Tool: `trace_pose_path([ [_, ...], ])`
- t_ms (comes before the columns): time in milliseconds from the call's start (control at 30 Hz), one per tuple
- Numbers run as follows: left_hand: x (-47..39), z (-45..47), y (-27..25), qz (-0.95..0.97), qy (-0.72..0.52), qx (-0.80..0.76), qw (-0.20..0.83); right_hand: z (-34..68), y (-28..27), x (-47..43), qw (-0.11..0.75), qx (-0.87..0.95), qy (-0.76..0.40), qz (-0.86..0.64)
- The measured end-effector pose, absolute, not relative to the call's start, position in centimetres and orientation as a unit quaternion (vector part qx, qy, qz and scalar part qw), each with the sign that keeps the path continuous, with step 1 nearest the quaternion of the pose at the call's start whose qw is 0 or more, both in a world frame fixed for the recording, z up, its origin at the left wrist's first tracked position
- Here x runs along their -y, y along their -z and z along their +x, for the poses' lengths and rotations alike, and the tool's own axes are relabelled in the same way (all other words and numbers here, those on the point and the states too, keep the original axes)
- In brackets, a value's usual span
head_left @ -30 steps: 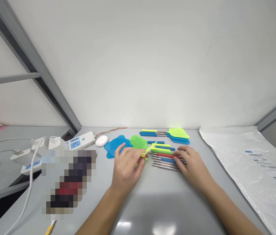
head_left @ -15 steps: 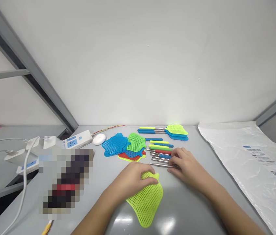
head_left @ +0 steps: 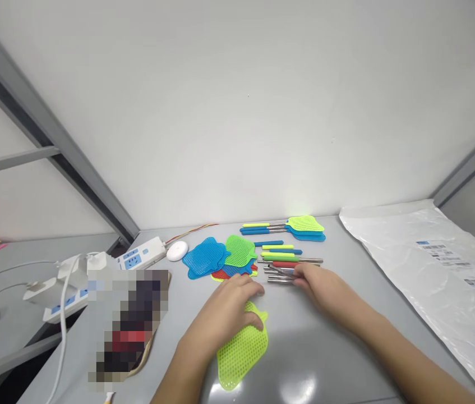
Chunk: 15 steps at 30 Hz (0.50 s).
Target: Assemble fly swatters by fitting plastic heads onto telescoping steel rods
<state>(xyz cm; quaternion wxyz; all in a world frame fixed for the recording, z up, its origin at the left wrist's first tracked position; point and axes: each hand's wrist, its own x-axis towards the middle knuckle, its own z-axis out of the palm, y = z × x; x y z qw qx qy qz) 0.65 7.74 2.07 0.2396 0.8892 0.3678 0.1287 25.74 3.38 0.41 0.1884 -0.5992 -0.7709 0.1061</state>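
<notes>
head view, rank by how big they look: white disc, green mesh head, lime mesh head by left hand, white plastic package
1. white plastic package
2. lime mesh head
3. green mesh head
4. white disc
The lime mesh head is nearer the camera, so its true size against green is unsure.

At the lower centre, the yellow-green swatter head (head_left: pixel 241 356) looks like thin matt plastic pierced all over, while the silver rods (head_left: pixel 279 279) near the middle look like smooth, polished metal beside coloured grips (head_left: pixel 281 258) of plain plastic. The grey tabletop (head_left: pixel 325 348) is smooth and glossy, mirroring lights at the bottom edge. On the right, the white bag (head_left: pixel 409 275) looks like creased, shiny plastic film, below a matt wall (head_left: pixel 237 112).
</notes>
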Motion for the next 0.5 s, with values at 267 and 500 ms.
trace_pose_path([
  [267,-7.4,0.8,-3.1,0.822,-0.236,-0.456,0.247,24.3,0.2,-3.1,0.176,0.837,-0.009,-0.518],
  [500,-6.3,2.9,-2.3,0.933,-0.119,-0.331,0.070,23.6,0.6,-2.2,0.197,0.855,0.026,-0.479],
])
